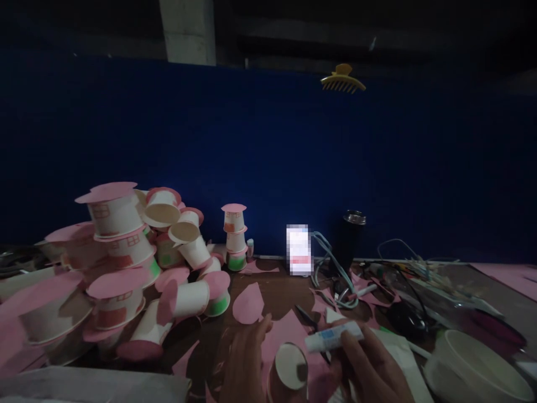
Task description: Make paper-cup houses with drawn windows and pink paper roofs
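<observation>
A lit phone [299,250], its screen blurred, stands upright on the bench [274,288] before a dark blue partition [251,140]. To its right, a pale cable [321,240] loops beside a black flask [349,243]; nearer are a black mouse [406,319] and a pale bowl [470,369]. A yellow claw clip [343,80] shows high on the partition.

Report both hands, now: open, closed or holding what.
Left hand: beside the upturned paper cup; whether it grips anything cannot be told.
Right hand: closed, holding a white-and-blue tube.
</observation>
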`<state>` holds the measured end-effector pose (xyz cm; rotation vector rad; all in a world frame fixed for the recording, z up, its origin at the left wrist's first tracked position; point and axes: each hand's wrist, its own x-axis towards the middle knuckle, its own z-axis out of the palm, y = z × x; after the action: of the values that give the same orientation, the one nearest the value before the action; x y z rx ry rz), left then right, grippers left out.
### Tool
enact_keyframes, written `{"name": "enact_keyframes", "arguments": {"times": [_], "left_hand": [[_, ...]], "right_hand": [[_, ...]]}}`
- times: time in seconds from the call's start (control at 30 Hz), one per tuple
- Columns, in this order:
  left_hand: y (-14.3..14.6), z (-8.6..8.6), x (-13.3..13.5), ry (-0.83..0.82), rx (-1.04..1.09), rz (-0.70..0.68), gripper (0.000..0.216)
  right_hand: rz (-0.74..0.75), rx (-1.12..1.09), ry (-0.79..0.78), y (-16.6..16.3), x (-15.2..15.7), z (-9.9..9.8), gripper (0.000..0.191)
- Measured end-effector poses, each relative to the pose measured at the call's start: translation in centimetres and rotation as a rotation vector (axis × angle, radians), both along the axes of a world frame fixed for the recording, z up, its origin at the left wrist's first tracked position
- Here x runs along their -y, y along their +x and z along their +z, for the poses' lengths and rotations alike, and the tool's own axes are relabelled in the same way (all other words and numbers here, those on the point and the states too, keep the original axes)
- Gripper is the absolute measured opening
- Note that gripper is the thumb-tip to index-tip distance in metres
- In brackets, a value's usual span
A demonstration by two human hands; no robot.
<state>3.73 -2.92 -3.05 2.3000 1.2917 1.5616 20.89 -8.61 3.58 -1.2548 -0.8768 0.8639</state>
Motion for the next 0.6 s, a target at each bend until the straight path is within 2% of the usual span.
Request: {"name": "enact_keyframes", "arguments": {"times": [0.13,0.2,0.33,0.43,0.6], "left_hand": [[0.1,-0.3,0.0,-0.120,-0.012,-0.135,0.046],[0.0,-0.2,0.0,-0.148,-0.005,-0.203,0.046],[-0.3,0.9,0.0,-0.218,-0.045,-0.334,0.048],[-0.3,1.6,0.2,-0.285,-0.066,-0.361,0.041],[0.0,1.7,0.3,-0.327,-0.017,-0.328,0.047]], "right_hand": [[-0.106,0.281,-0.024,0.2,0.1,0.3,0.033],[-0.135,0.412,-0.012,-0.3,0.2,0.2,0.032],[-0.149,0.538,0.050,-1.1,0.3,0.0,0.027],[-0.161,0.606,0.055,-1.1,0.2,-0.1,0.026],[-0.153,0.634,0.050,-0.8,0.1,-0.1,0.025]]}}
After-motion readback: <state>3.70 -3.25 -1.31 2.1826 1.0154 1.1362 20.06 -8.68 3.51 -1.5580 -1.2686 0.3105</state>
